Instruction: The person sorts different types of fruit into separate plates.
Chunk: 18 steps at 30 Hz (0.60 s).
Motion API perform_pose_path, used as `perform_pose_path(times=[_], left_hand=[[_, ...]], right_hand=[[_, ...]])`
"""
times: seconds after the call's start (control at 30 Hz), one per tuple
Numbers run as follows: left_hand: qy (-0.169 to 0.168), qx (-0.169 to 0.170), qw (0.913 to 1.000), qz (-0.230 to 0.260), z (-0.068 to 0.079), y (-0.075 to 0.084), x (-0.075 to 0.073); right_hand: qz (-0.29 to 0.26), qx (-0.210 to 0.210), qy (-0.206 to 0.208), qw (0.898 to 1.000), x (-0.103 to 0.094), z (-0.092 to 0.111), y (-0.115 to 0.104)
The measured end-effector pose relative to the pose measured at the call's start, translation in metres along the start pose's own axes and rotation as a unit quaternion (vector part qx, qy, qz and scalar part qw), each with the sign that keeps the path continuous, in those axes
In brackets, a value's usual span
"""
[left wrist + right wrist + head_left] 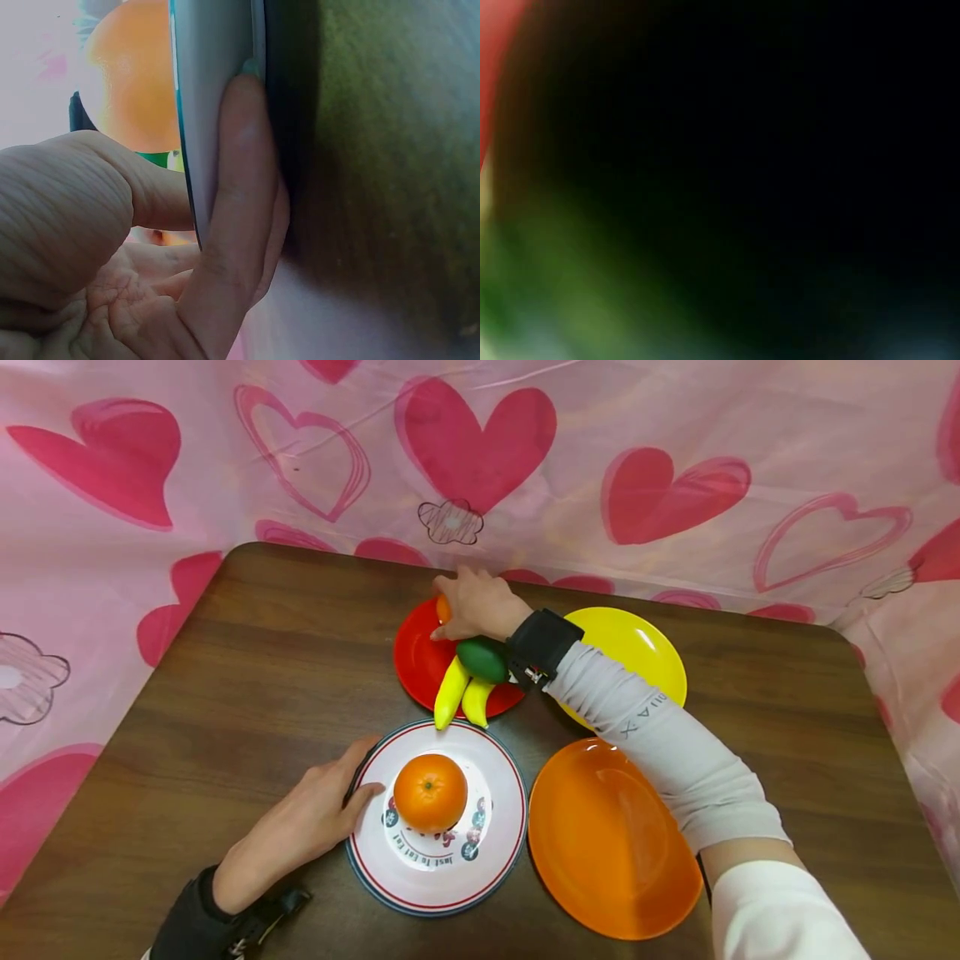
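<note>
My left hand holds the rim of a white plate with red and blue edge lines. In the left wrist view the thumb lies over the rim and a finger is under it. A large orange sits on this plate. Further back, my right hand reaches over a red plate, its thumb and fingers around a small orange fruit, mostly hidden. Below that wrist lie a dark green oval fruit and two yellow bananas, which overhang the red plate's front edge. The right wrist view is dark and blurred.
A yellow plate stands at the back right, partly behind the right forearm. An orange plate is right of the white one, under the same arm. The brown wooden table ends at a pink heart-patterned cloth.
</note>
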State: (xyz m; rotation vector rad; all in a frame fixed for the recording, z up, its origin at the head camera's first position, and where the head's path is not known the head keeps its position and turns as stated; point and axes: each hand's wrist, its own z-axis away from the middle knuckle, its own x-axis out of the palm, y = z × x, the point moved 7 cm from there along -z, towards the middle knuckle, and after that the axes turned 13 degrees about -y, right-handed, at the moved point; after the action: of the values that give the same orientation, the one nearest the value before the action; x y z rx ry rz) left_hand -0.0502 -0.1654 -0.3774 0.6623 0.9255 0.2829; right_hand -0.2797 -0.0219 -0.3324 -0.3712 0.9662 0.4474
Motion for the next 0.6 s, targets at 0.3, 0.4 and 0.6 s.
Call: perform_pose_path(times=[0.3,0.4,0.6], left_hand=[[0.006,0.008,0.9999,-0.005,0.001,0.002,0.000],[0.008,0.012,0.9999,-0.005,0.001,0.003,0.000],[0.007,0.011,0.9999,-0.004,0.000,0.003,0.001]], right_hand=[[-0.010,0.001,-0.005,1.000,0.000,0.000,0.001],[-0.012,-0.010,0.003,1.000,-0.001,0.002,-0.001],[0.003,-0.044,0.047,0.998,-0.011,0.010,-0.007]])
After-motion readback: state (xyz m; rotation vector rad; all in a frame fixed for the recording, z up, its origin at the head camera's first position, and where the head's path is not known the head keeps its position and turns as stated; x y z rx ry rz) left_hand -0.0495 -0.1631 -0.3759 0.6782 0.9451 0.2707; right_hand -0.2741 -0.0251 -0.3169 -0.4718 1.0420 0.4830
